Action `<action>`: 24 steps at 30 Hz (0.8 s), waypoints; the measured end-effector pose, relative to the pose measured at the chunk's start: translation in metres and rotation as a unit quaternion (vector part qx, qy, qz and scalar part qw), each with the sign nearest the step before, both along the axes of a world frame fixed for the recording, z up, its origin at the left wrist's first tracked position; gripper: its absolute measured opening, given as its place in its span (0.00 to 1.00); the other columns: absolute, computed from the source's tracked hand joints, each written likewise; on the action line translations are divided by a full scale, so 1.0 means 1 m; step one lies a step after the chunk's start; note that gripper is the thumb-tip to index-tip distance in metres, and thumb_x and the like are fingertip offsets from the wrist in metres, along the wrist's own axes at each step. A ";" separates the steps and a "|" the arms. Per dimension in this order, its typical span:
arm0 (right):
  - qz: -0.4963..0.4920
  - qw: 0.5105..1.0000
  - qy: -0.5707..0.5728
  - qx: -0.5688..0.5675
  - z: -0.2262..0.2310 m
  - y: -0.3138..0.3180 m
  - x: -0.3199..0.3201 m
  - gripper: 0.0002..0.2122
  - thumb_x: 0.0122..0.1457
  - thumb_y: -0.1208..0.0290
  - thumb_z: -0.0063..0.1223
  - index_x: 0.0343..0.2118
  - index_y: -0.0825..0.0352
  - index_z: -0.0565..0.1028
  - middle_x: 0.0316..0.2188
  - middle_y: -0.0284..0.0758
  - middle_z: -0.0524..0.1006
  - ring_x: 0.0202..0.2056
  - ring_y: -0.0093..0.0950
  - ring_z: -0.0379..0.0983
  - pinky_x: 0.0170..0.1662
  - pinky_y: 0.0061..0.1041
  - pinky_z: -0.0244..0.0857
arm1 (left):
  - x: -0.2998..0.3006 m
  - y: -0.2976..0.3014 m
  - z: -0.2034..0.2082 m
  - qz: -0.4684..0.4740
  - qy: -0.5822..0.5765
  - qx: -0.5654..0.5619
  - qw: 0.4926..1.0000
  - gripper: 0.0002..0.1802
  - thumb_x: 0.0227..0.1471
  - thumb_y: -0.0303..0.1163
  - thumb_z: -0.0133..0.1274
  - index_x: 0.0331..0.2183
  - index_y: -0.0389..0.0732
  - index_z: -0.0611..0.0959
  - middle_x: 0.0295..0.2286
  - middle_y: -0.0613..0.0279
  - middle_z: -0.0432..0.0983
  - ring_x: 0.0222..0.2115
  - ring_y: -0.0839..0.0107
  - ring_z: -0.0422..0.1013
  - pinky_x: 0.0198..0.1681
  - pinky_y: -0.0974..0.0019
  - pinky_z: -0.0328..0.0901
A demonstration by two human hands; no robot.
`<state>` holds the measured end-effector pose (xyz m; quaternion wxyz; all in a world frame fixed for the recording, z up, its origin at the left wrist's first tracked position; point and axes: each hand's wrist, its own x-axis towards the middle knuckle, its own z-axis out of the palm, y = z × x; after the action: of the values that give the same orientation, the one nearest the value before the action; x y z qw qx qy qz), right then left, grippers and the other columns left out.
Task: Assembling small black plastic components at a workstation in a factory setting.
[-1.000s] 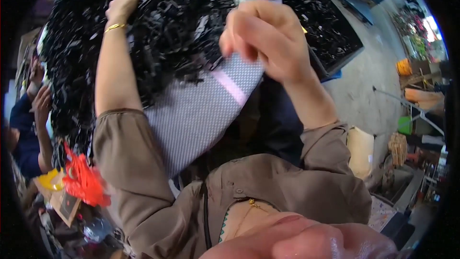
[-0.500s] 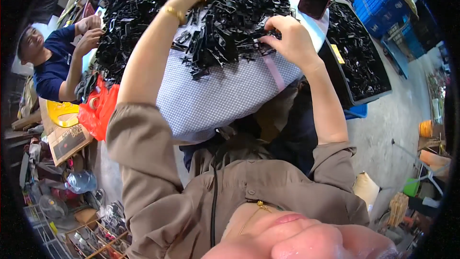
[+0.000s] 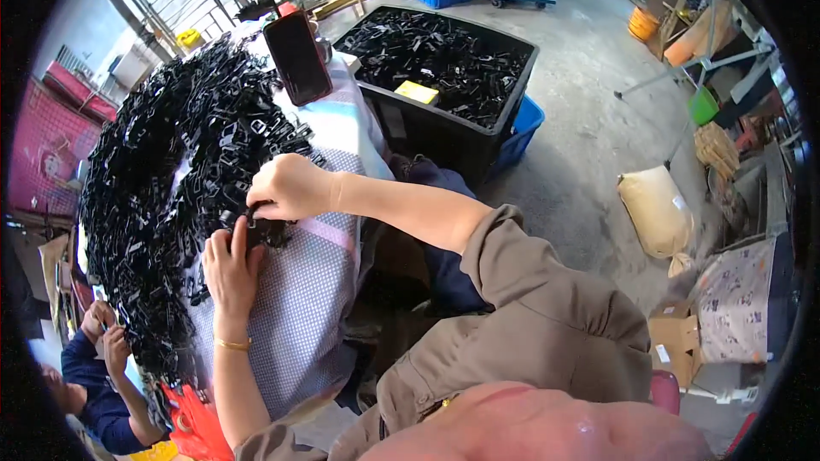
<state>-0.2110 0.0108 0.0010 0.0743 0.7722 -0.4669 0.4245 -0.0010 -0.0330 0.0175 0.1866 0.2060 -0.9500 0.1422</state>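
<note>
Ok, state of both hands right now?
Right hand: closed on a black part.
Left hand: at that part; whether it grips cannot be told.

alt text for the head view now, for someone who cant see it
A person's left hand and right hand meet over small black parts at the edge of a heap on woven sheeting. A phone is by the heap, a black crate of parts to the right; another person is lower left.

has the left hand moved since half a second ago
Yes. Against the pale pink stripe on the checked grey cloth, the left hand has come closer, drawn back from farther over the heap of small black parts.
</note>
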 end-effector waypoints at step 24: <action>0.066 0.976 -0.099 0.180 0.029 0.034 -0.005 0.16 0.43 0.60 0.59 0.32 0.66 0.75 0.24 0.36 0.72 0.25 0.29 0.71 0.29 0.25 0.65 | 0.002 0.041 0.005 -0.019 0.351 0.640 0.683 0.21 0.51 0.24 0.43 0.48 0.35 0.67 0.22 0.62 0.71 0.16 0.80 0.65 0.19 0.78 0.62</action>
<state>-0.2163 0.0451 0.0302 -0.1404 0.7563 -0.4889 0.4114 0.0009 0.0079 0.0225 0.3320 0.2918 -0.6787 -0.5865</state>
